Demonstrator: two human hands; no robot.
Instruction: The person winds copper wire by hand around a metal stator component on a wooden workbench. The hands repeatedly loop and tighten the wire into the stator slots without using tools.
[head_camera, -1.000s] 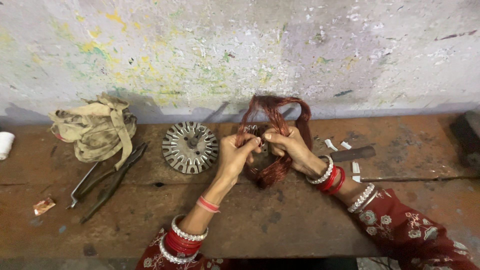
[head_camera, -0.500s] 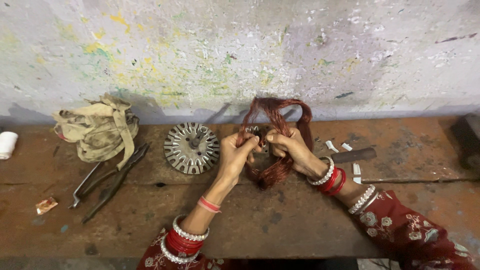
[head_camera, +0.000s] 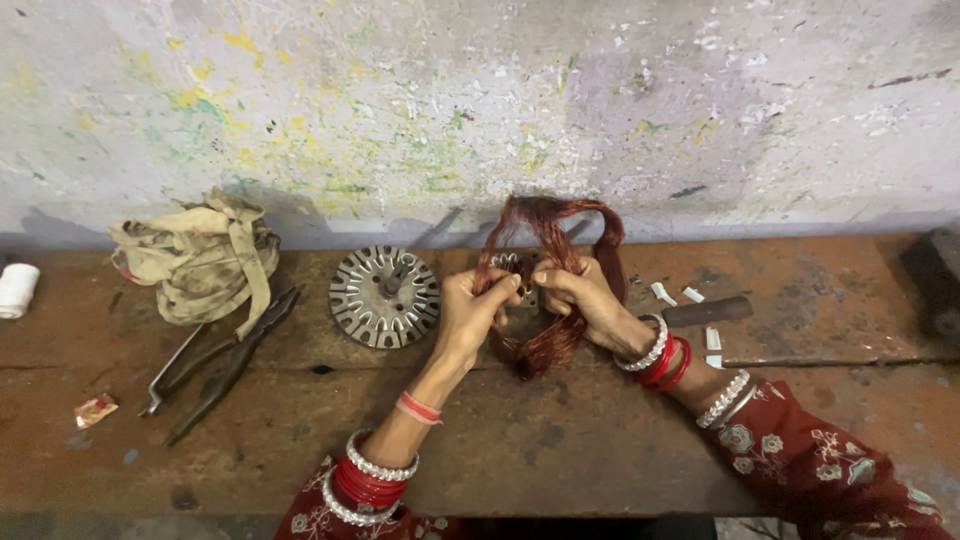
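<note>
Head view: left hand (head_camera: 478, 305) and right hand (head_camera: 577, 297) both grip copper wire loops (head_camera: 548, 235) (apparently on a stator).

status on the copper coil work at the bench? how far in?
Done: one bare metal core lies on the bench. In hand: left hand and right hand grip copper wire loops on a second core. Left: the loops hang loose; pliers lie untouched.

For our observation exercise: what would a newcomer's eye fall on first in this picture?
First, the reddish copper wire coils looping up at the middle of the bench, gripped by the left hand and right hand. Next, the round slotted metal core lying just left of the hands, then the paint-spattered wall behind.
</note>
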